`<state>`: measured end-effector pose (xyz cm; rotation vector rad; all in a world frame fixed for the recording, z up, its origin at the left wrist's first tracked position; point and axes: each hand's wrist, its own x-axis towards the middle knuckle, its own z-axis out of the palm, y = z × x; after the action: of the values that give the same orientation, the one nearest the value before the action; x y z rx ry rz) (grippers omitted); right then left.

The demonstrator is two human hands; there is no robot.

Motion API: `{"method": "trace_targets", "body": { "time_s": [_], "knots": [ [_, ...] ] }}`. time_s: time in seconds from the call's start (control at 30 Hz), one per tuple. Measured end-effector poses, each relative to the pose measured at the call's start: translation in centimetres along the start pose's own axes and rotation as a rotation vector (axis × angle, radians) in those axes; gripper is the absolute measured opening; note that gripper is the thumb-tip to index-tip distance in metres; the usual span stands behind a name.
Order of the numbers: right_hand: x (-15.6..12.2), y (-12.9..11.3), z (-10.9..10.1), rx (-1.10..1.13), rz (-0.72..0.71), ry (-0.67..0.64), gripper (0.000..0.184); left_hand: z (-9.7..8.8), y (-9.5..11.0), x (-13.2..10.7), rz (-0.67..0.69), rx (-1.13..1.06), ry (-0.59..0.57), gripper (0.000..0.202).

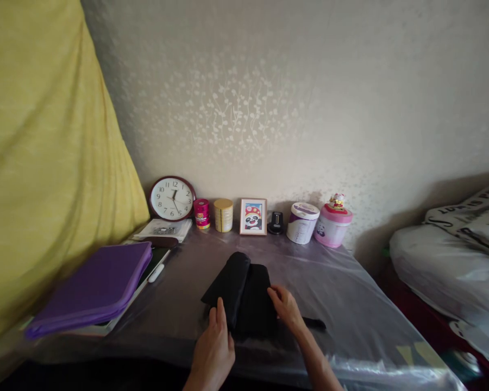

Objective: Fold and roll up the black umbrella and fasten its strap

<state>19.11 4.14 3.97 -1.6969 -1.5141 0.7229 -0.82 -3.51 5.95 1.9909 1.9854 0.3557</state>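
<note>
A black folded fabric item [255, 301] lies near the front edge of the table. Its left part is a raised, rolled flap [231, 282], and its right part lies flatter. A short black strap or handle [314, 324] sticks out to the right; I cannot tell what kind of item it is. My left hand [215, 345] rests against the lower left of the flap, its fingers stretched out along the fabric. At the right edge, my right hand [284, 307] pinches the black fabric between thumb and fingers.
Plastic film covers the table [350, 304]. A purple folder [93, 282] lies on the left with a white pen-like object [156, 273] beside it. Along the wall stand a clock [173, 199], tins [224, 215], a panda picture frame [253, 216] and tubs [302, 223]. A yellow curtain [52, 163] hangs left.
</note>
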Motion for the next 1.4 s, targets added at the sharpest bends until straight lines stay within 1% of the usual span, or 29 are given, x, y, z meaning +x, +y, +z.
{"method": "trace_targets", "body": {
  "time_s": [0.1,0.23,0.4,0.53,0.63,0.77,0.87,0.93,1.03,1.13,1.2,1.27,1.33,1.4],
  "knots": [
    [-0.5,-0.4,0.6,-0.004,-0.022,0.049,0.037,-0.1,0.0,0.1,-0.013,0.006,-0.023,0.064],
    [-0.4,-1.4,1.2,0.165,-0.035,0.022,0.036,-0.1,0.1,0.1,-0.03,0.015,-0.043,0.066],
    [0.5,-4.4,1.8,0.323,-0.03,0.043,0.041,0.1,0.0,0.1,-0.023,0.019,-0.039,0.066],
    [1.3,-7.0,3.4,0.339,-0.044,0.025,0.044,0.2,0.0,0.2,-0.018,0.031,-0.037,0.064],
    [1.8,-8.2,5.1,0.307,-0.049,-0.012,0.047,0.2,-0.1,0.2,-0.009,0.044,-0.027,0.063],
    [2.2,-9.1,6.9,0.185,-0.044,-0.081,0.049,0.5,-0.3,0.3,0.011,0.065,-0.019,0.061],
    [2.4,-9.5,7.5,0.068,-0.04,-0.128,0.048,0.8,-0.5,0.3,0.024,0.08,-0.003,0.059],
    [2.4,-9.9,7.7,-0.011,-0.064,-0.168,0.046,0.9,-0.5,0.4,0.027,0.089,-0.007,0.055],
    [2.3,-10.4,7.8,-0.105,-0.109,-0.192,0.044,1.1,-0.9,0.3,0.03,0.089,-0.003,0.049],
    [2.1,-10.7,7.8,-0.11,-0.158,-0.276,0.036,1.4,-1.7,-0.2,0.057,0.057,0.062,0.049],
    [1.9,-10.9,7.8,-0.111,-0.202,-0.33,0.031,1.5,-2.4,-0.6,0.091,0.032,0.15,0.05],
    [1.7,-11.0,7.7,-0.136,-0.243,-0.344,0.027,1.4,-2.8,-0.9,0.124,0.029,0.244,0.048],
    [1.5,-11.1,7.6,-0.159,-0.283,-0.354,0.024,1.3,-2.9,-1.0,0.159,0.052,0.306,0.046],
    [1.3,-11.1,7.3,-0.168,-0.321,-0.381,0.023,1.2,-2.6,-0.8,0.186,0.077,0.327,0.045]
  ]
}}
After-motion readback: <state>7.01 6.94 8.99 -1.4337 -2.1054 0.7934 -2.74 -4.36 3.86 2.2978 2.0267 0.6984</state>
